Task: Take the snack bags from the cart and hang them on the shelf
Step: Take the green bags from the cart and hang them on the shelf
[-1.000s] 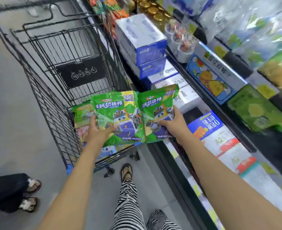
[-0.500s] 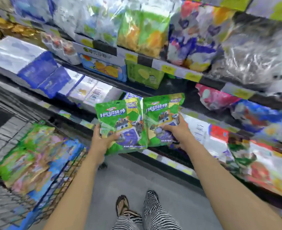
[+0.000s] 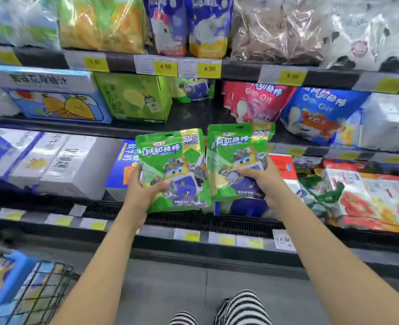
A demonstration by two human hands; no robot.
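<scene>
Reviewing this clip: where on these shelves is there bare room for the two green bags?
One bare patch: the dark middle shelf between the green carton and the red bag, in front of a small green bag at the back. The top row and the lower shelf's boxes and packs sit edge to edge.

Landmark: snack bag (image 3: 172,160), with the left hand (image 3: 144,195) gripping its lower left corner. A second snack bag (image 3: 236,151) is sitting just right of it, edges meeting, the right hand (image 3: 266,181) gripping its lower right side. A small bag (image 3: 193,89) is standing above and behind the landmark, on the middle shelf. A carton (image 3: 133,97) is standing up-left. Boxes (image 3: 60,160) are lying left, on the lower shelf. A vent grille (image 3: 193,219) is running just below. The cart (image 3: 41,287) is sitting well below-left.
</scene>
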